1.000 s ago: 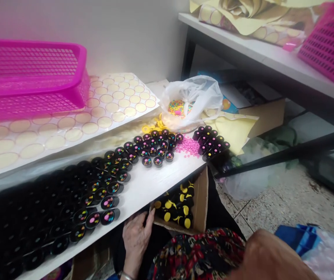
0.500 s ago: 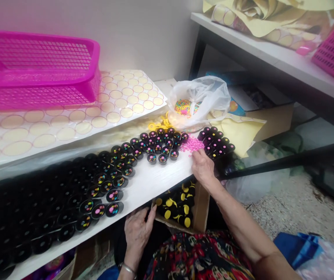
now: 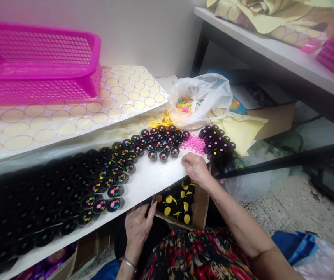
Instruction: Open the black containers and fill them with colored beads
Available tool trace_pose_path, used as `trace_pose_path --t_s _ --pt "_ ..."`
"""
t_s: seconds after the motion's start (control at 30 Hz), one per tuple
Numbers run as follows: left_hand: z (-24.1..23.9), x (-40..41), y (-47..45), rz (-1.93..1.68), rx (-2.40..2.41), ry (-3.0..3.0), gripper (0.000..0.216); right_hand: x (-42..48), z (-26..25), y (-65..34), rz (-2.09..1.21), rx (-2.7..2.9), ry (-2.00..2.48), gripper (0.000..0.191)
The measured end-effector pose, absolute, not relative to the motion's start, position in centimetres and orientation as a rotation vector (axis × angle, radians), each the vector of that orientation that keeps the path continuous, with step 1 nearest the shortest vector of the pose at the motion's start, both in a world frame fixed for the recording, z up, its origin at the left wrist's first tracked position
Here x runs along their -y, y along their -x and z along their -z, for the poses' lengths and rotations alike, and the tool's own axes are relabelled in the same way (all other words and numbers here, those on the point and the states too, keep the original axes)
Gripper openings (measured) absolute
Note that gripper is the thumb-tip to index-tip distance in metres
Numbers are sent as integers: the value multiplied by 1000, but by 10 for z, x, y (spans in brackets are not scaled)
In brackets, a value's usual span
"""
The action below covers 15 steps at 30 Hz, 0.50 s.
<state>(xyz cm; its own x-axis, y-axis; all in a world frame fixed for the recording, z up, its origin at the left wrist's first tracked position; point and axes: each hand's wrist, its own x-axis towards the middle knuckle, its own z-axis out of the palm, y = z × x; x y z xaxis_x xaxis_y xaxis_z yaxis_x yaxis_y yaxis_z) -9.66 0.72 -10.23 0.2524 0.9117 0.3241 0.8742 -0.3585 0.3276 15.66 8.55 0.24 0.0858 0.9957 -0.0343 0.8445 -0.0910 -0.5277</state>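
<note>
My right hand (image 3: 195, 168) is over the white tabletop (image 3: 143, 177), its fingers pinched together; whatever is between the fingertips is too small to see. Just beyond it lies a heap of small pink beads (image 3: 194, 144). Black round cups (image 3: 163, 156) with coloured beads inside stand left of the heap, and more black cups (image 3: 218, 140) with pink or yellow dots stand to its right. Below the table's front edge is my left hand (image 3: 139, 225), thumb apart from the fingers, close to a cardboard box (image 3: 200, 210) of black pieces with yellow caps (image 3: 186, 206).
A clear plastic bag (image 3: 202, 97) holding multicoloured beads stands at the back, beside yellow pieces (image 3: 158, 121). Many black cups (image 3: 38, 198) fill the table's left. A pink basket (image 3: 92, 83) sits on sticker sheets (image 3: 126, 95). A white shelf (image 3: 260, 42) is at upper right.
My right hand has moved away from the pink bead heap, left and toward the table's front edge, with its fingers pinched. My left hand stays in place. The view has shifted slightly.
</note>
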Motion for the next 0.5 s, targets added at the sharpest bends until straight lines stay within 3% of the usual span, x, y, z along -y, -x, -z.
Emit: trace_pose_path --t_s 0.5 --pt "100 -9 94 -719 -1735 -2424 33 -102 -11 -163 -488 2050 2202 21"
